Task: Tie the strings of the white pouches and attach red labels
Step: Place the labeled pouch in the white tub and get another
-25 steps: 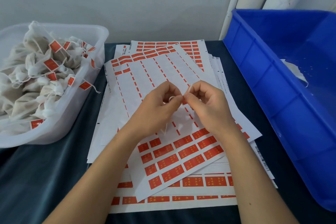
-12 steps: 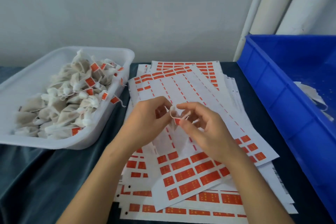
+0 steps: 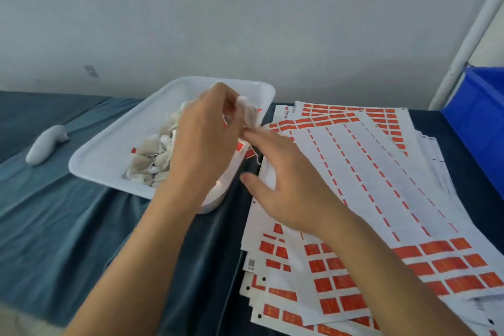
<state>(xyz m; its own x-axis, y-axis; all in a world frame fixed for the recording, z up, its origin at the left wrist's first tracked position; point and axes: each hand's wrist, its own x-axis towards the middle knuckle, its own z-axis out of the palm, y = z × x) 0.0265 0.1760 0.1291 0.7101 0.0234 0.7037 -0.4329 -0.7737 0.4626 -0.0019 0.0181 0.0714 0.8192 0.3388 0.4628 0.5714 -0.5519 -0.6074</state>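
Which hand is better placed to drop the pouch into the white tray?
Left. The left hand already grips the pouch over the white tray; the right hand lies open over the label sheets.

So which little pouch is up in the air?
The white pouch held in the left hand, raised over the white tray. All the other pouches lie piled inside the tray.

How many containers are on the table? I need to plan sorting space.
2: a white tray of pouches at the left, and a blue bin at the right edge, partly out of frame.
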